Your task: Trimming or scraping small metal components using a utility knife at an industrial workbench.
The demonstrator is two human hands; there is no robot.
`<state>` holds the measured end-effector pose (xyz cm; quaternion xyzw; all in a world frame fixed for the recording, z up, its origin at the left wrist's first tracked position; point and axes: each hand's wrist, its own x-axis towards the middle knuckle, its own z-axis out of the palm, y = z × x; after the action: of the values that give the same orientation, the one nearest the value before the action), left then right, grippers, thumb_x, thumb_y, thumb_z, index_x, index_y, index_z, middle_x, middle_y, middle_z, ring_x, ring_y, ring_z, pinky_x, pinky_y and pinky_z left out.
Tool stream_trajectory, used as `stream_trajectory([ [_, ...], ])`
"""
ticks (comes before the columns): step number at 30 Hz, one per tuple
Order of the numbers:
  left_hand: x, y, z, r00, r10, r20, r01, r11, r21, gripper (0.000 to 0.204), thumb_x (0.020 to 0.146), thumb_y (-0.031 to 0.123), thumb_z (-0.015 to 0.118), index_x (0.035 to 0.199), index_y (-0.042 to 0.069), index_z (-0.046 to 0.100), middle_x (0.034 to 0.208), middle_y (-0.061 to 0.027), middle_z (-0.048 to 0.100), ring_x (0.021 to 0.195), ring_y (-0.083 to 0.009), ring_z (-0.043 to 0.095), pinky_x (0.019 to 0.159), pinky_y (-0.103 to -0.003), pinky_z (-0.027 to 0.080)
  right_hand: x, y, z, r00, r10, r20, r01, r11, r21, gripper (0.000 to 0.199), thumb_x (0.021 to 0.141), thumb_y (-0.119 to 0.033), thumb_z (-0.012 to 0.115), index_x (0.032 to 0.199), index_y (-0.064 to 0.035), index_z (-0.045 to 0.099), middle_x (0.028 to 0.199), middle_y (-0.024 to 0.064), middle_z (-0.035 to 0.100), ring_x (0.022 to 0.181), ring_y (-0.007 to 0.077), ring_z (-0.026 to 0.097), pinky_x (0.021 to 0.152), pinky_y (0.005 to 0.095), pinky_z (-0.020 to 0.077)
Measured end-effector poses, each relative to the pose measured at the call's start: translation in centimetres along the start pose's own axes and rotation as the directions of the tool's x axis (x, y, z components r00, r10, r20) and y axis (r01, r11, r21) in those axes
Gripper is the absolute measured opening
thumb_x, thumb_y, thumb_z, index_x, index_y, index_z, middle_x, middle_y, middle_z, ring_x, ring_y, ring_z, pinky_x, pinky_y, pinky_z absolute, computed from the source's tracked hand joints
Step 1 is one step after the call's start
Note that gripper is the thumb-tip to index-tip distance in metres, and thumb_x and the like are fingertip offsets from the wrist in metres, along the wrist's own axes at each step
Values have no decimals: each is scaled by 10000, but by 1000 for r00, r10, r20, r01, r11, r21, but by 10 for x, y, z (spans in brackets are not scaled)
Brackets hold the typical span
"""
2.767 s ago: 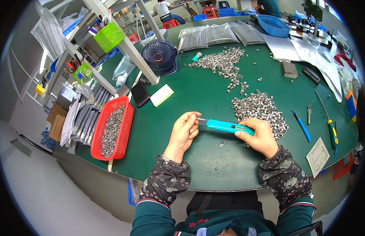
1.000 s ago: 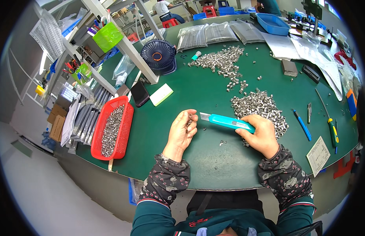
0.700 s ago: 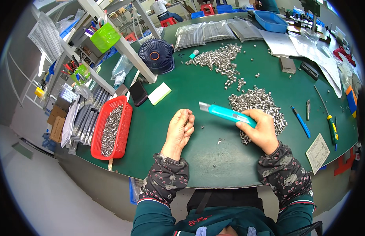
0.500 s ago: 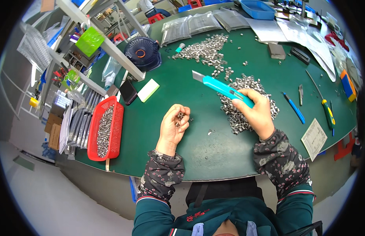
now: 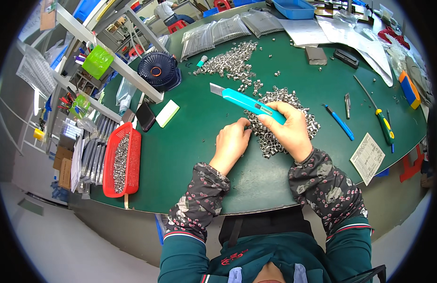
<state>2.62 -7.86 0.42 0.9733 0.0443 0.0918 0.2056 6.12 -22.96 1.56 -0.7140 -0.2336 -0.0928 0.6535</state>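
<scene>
In my right hand [image 5: 294, 133] is a turquoise utility knife [image 5: 249, 102], its blade extended and pointing to the far left. The knife is above a pile of small metal rings [image 5: 275, 141], and the hand covers part of that pile. My left hand [image 5: 231, 144] is back-up at the pile's left edge, fingers curled under with the tips close to the rings. Whatever those fingers hold is hidden beneath the hand. Farther back, more small metal rings [image 5: 232, 61] are spread loosely over the green table [image 5: 181, 155].
At the left stand a red basket [image 5: 135, 158] of metal rings, a phone [image 5: 145, 117], a pale block [image 5: 167, 113] and a dark fan [image 5: 157, 70]. To the right lie a blue pen-like tool [image 5: 340, 123], a screwdriver [image 5: 385, 127] and a paper slip [image 5: 367, 159]. Plastic bags [image 5: 230, 30] line the back.
My left hand has turned from palm-up, with rings in its fingers, to back-up and moved right to the pile. My right hand with the utility knife has shifted slightly left; the view has shifted a little.
</scene>
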Motion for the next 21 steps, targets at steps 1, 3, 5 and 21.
stream_trajectory([
  [1, 1, 1, 2, 1000, 5, -1, -5, 1000, 0, 176, 748, 169, 576, 903, 87, 567, 734, -138, 603, 716, -340, 576, 623, -431, 450, 0, 1, 0, 1000, -13, -4, 13, 1000, -8, 249, 725, -143, 659, 905, 15, 588, 730, 11, 572, 659, 61, 501, 573, 214, 415],
  [3, 2, 1, 4, 999, 30, -12, -30, 999, 23, 173, 743, 163, 584, 895, 83, 565, 726, -141, 600, 702, -324, 582, 605, -406, 454, 1, 1, -1, 1000, -15, -5, 15, 1000, 0, 245, 722, -134, 661, 904, 14, 590, 729, 14, 574, 657, 63, 504, 572, 217, 417],
  [5, 0, -3, -1, 998, -14, -58, 8, 995, -103, 167, 740, 155, 588, 882, 71, 562, 678, -119, 585, 645, -287, 579, 582, -377, 453, 2, -2, 0, 1000, 27, 15, -27, 1000, 9, 244, 692, -152, 674, 864, 6, 602, 728, 100, 610, 641, 135, 589, 581, 261, 459],
  [21, -16, -79, -31, 973, -134, 189, 142, -298, -944, 154, 857, 92, 475, 984, 17, 519, 767, -44, 503, 466, -38, 351, 327, -139, 232, -3, -1, 1, 968, 78, 240, -17, 968, -249, 272, 681, -246, 668, 840, -30, 622, 710, 109, 596, 615, 193, 590, 565, 287, 447],
])
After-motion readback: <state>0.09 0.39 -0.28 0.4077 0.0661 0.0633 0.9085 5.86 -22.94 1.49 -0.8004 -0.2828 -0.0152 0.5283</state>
